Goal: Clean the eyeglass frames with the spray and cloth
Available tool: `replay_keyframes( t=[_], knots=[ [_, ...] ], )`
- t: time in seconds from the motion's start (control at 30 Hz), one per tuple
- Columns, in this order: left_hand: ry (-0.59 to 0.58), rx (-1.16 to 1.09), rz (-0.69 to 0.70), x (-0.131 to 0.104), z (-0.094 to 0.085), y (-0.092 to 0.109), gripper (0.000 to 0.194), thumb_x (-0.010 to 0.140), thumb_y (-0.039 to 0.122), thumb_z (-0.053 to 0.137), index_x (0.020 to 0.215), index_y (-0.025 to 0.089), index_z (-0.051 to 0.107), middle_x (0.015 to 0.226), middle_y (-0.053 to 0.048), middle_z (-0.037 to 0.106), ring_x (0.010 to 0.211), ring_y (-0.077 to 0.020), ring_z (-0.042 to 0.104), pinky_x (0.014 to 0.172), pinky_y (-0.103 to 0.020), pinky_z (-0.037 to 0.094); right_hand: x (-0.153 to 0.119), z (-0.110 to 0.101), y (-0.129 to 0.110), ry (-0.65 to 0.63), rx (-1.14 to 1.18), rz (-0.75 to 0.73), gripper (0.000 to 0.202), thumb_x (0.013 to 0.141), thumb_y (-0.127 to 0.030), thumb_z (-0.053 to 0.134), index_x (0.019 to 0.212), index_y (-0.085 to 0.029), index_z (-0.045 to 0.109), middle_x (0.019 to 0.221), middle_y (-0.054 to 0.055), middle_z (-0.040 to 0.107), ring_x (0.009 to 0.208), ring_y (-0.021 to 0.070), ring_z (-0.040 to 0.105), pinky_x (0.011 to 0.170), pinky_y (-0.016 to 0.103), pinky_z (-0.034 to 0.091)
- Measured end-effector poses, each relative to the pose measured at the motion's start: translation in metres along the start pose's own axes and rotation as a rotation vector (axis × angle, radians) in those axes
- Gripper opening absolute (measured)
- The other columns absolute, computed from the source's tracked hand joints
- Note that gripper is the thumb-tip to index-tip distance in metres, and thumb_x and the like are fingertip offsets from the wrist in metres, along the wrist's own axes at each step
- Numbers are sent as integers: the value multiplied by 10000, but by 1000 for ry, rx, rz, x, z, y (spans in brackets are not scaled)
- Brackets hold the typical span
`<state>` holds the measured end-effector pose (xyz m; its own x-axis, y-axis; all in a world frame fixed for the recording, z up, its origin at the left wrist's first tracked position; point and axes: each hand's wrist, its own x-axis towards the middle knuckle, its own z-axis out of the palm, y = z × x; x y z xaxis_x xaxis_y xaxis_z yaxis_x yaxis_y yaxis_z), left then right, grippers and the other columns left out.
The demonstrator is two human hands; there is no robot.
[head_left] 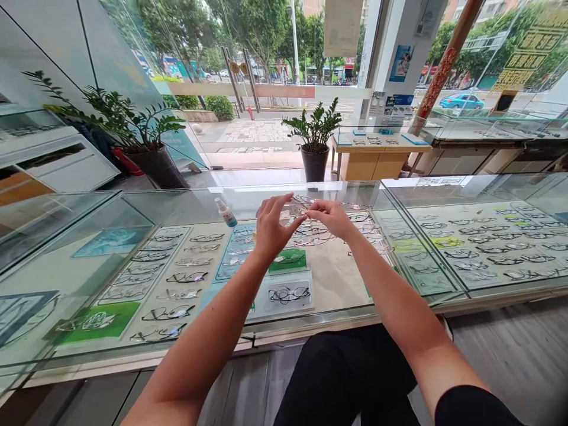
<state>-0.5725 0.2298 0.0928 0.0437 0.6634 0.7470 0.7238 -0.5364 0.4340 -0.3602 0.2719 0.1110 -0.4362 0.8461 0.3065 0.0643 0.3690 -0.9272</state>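
Observation:
Above the glass counter, my left hand (274, 229) and my right hand (329, 218) come together, thumbs and fingers pinched on a thin-rimmed pair of glasses (300, 205). The thumb and fingers of my left hand curve around one side of it. My right hand pinches the other side near the left thumb. The frame's detail is hard to make out against the glasses behind it. Beneath my hands are a green cloth (293, 259) with glasses on it and a white tray (274, 302) holding dark-framed glasses (289, 294).
A spray bottle (226, 213) stands on the glass counter (337, 284) beyond my left hand. Rows of glasses (180, 278) lie to the left, more glasses (488, 239) to the right. A potted plant (315, 160) stands behind the counter.

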Motion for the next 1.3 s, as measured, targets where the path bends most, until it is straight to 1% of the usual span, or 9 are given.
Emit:
replay_keyframes(
  t=[0.2, 0.3, 0.43, 0.57, 0.7, 0.8, 0.9, 1.13, 1.3],
  knots=[
    [-33, -65, -41, 0, -2, 1, 548, 942, 535, 866, 1379, 235, 724, 1320, -129, 792, 1259, -338, 709, 1114, -507, 549, 1, -3, 2, -27, -47, 30, 279, 878, -489, 749, 820, -217, 730, 763, -10, 647, 725, 166, 508, 715, 341, 417],
    [0, -98, -62, -1, -2, 0, 544, 934, 522, 874, 1367, 229, 725, 1381, -144, 776, 1310, -339, 698, 1077, -491, 571, 1, -4, -1, -46, 11, 15, 303, 890, -518, 754, 869, -217, 731, 821, 8, 690, 784, 182, 588, 783, 357, 474],
    [117, -106, -136, 1, -7, 4, 537, 918, 550, 874, 1315, 217, 733, 1301, -148, 797, 1213, -325, 734, 1033, -486, 581, 0, -6, -12, 12, 203, 7, 446, 828, -553, 797, 1114, -229, 687, 950, 42, 761, 929, 224, 701, 902, 395, 546],
    [312, -106, -124, 24, -29, 29, 527, 901, 575, 880, 1252, 214, 724, 1249, -153, 803, 1164, -327, 745, 964, -480, 587, 3, -12, -41, 140, 214, -75, 593, 824, -628, 772, 1244, -236, 627, 960, 41, 725, 915, 239, 701, 862, 404, 562],
    [479, -96, 17, 66, -64, 75, 511, 883, 544, 919, 1225, 224, 715, 1192, -108, 811, 1089, -293, 758, 938, -454, 590, 0, -24, -99, 97, 8, -286, 640, 905, -597, 785, 1412, -254, 597, 1067, 49, 729, 925, 228, 689, 857, 401, 551],
    [593, -72, 122, 89, -86, 112, 523, 871, 523, 945, 1238, 228, 717, 1189, -95, 813, 1076, -282, 759, 948, -460, 601, -15, -29, -147, 239, -225, -461, 736, 920, -574, 835, 1536, -300, 540, 1192, 70, 744, 986, 240, 695, 908, 429, 562],
    [698, -64, 131, 96, -96, 136, 506, 882, 512, 942, 1248, 247, 714, 1210, -87, 812, 1101, -290, 764, 962, -481, 617, -31, -26, -180, 403, -403, -548, 799, 905, -553, 873, 1574, -334, 495, 1208, 69, 755, 1006, 262, 711, 956, 479, 580],
    [737, -123, 124, 85, -102, 140, 511, 878, 496, 950, 1275, 283, 708, 1233, -72, 790, 1115, -300, 759, 971, -508, 637, -46, -5, -191, 568, -564, -688, 536, 986, -469, 836, 1459, -357, 612, 1101, 34, 775, 925, 254, 722, 915, 481, 609],
    [699, -126, 99, 81, -102, 143, 510, 881, 489, 945, 1282, 293, 699, 1215, -71, 762, 1132, -307, 748, 979, -520, 638, -50, -6, -190, 618, -599, -719, 466, 1019, -455, 811, 1443, -340, 655, 1105, 45, 780, 931, 253, 727, 876, 460, 627]
  ],
)
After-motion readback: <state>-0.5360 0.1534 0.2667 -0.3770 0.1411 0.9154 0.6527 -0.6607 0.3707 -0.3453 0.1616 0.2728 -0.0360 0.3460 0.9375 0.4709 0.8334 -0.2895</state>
